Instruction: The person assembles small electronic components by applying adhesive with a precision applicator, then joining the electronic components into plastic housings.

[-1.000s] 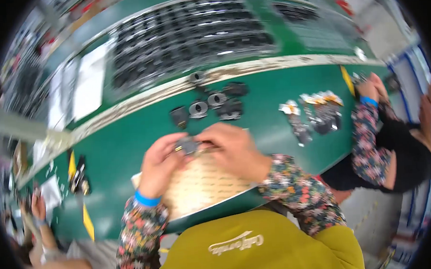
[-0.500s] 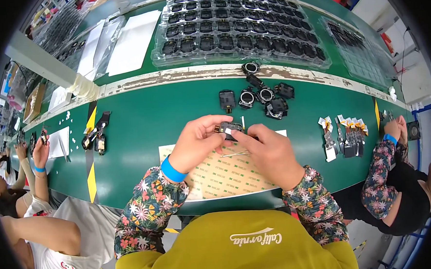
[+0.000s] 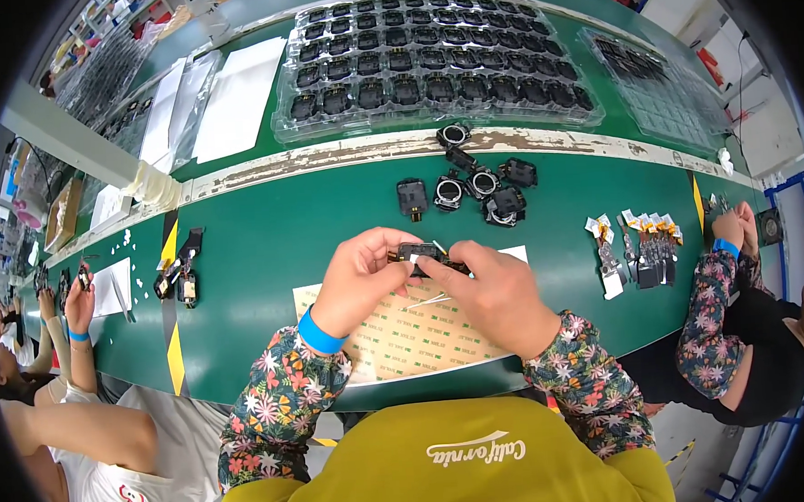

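Between my two hands is a small black plastic housing (image 3: 417, 249), with a small white patch near the fingertips. My left hand (image 3: 356, 279) is closed on its left side, thumb on the near edge. My right hand (image 3: 500, 293) grips its right side, the index finger and thumb pressed to it. The fingers hide much of the housing. Beneath the hands lies a tan backing sheet (image 3: 398, 353) with rows of green print, a thin pale stick (image 3: 432, 300) on it. Just beyond are several loose black housings (image 3: 412, 197), some with a silver ring (image 3: 449, 192).
A clear tray (image 3: 431, 113) full of black housings stands at the back. To the right lie flex cables with orange-white tabs (image 3: 651, 224); to the left, a few black parts (image 3: 186, 285). A white post (image 3: 68, 132) rises at far left. Co-workers sit on both sides.
The housing has tipped so its face shows flatter and narrower, and my hands have shifted slightly with it. The whole view has moved a little.
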A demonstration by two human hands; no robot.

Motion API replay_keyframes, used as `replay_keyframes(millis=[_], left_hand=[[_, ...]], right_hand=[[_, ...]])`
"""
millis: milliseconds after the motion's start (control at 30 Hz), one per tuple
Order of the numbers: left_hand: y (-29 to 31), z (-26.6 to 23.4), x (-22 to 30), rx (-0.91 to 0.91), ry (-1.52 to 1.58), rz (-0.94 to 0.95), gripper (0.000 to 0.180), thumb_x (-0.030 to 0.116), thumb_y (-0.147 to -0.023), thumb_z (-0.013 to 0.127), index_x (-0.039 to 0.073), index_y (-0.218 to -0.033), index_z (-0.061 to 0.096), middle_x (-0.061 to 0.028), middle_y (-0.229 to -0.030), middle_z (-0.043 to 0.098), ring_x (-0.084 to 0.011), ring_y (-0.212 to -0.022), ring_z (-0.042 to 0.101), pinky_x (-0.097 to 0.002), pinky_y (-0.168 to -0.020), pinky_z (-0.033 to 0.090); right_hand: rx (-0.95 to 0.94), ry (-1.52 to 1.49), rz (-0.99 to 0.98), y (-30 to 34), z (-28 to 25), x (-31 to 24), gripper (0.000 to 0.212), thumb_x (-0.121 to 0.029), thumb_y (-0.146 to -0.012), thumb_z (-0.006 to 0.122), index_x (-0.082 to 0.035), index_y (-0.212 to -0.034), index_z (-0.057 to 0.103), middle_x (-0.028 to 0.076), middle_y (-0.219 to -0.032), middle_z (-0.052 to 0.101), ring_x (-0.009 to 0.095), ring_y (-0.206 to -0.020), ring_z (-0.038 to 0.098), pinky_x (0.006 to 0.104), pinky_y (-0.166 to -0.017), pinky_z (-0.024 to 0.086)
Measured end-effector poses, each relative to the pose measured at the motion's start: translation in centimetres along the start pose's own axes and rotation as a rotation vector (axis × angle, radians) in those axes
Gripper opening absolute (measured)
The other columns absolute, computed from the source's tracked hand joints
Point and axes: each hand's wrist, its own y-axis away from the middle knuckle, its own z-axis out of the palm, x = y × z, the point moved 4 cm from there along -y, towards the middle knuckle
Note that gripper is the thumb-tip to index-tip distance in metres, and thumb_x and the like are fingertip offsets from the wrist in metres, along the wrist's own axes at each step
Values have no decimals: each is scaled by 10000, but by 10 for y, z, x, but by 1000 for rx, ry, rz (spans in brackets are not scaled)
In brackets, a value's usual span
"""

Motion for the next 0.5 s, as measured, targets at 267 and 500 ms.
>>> replay_keyframes(millis=[267,500], left_hand=[[0,-2,-7,55,-25,25,159,-70,-836,508,-20,-977,562,-67,-871,630,-76,-672,582,-199,-590,484],[-1,-3,-8,76,-87,-16,127,-69,-840,498,-12,-944,542,-69,-837,628,-74,-661,578,-197,-598,489]], right_hand=[[-57,-22,-67,0,1,-3,355,-87,-723,584,-79,-1077,609,54,-833,475,179,-674,552,294,-527,453],[-51,-6,-32,0,5,-5,344,-81,-719,584,-127,-1054,644,32,-839,500,154,-652,551,267,-522,448]])
